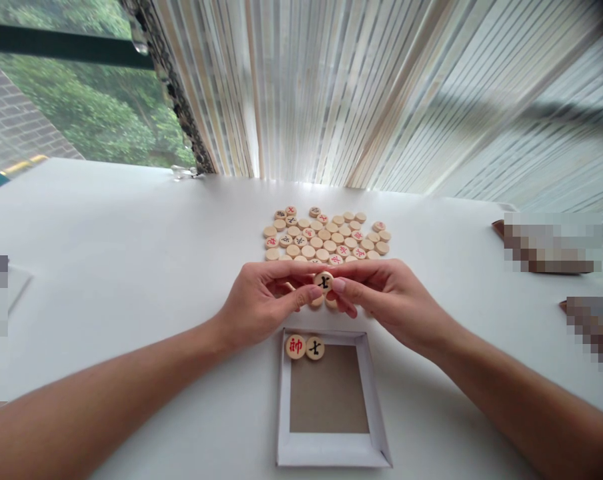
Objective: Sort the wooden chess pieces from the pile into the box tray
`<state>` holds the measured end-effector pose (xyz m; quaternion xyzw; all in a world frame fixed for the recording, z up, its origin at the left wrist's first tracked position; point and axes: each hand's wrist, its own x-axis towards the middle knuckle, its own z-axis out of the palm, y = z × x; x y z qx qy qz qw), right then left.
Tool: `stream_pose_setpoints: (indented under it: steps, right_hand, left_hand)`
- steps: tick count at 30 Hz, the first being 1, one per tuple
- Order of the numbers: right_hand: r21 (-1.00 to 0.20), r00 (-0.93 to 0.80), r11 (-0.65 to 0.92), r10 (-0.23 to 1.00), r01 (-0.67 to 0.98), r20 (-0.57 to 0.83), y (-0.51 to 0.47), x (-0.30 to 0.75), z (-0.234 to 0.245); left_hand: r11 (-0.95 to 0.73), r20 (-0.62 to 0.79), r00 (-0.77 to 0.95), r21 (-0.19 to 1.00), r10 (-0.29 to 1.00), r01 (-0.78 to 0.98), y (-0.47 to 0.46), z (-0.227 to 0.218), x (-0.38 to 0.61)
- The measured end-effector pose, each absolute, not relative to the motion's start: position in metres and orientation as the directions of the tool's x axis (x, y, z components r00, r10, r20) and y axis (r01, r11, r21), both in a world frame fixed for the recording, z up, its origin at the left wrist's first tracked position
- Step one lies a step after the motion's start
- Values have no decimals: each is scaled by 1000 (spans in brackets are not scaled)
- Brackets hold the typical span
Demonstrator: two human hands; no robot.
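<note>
Between the fingertips of both hands is a round wooden Chinese chess piece (323, 283) with a black character, its face tipped toward me. My left hand (271, 297) pinches its left side, while my right hand (381, 293) pinches its right side. Below the hands lies a shallow white box (331, 449) with a brown bottom. In its far left corner sit two pieces side by side: a red-marked chess piece (296, 346) and a black-marked chess piece (315, 347). Beyond my hands spreads a group of many chess pieces (324, 235), partly hidden by my fingers.
The group mixes blank faces with red and black characters on a white table (146, 267). A striped string curtain (301, 87) hangs at the table's far edge, beside a window (96, 100). Blurred-out brown objects (546, 247) lie at the right.
</note>
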<state>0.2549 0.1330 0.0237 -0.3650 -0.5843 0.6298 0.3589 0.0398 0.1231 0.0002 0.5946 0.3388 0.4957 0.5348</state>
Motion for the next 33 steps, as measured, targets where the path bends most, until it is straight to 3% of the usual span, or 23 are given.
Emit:
stream_pose_setpoints:
  steps: [10,20,33]
  right_hand:
    - [-983,-513,-164,852,-77,-102,133,255,24]
    - [-989,-497,-142,862,-46,-100,133,252,21]
    - [-981,-426,-195,887,10,-180,128,247,30]
  left_hand:
    - [-165,182,305,983,935,-79,123,0,38]
    - [-205,212,317,977,924,-57,121,0,38]
    - [-490,404,425,865,810,110,118,0,35]
